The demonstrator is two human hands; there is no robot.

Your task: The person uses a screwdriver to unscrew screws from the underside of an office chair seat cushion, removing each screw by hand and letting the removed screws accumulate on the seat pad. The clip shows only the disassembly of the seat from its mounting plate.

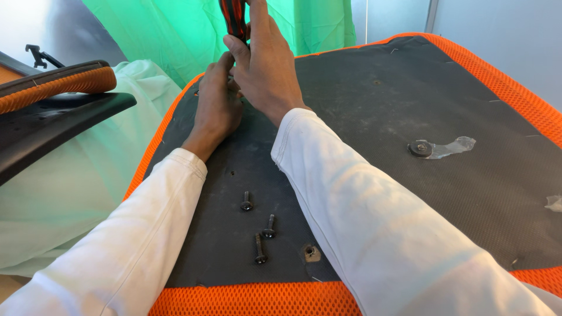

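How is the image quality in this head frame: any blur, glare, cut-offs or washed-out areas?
Head view: even, soft light, loose screws on the dark chair-seat underside sharp; top-left corner washed out pale; the screwdriver handle in the right hand is cut off by the top edge; left hand casts little shadow; near sleeves loom large from the wide lens.

Matt black fabric underside (374, 105), orange mesh edging (515, 82), 3 metal screws (260, 225).
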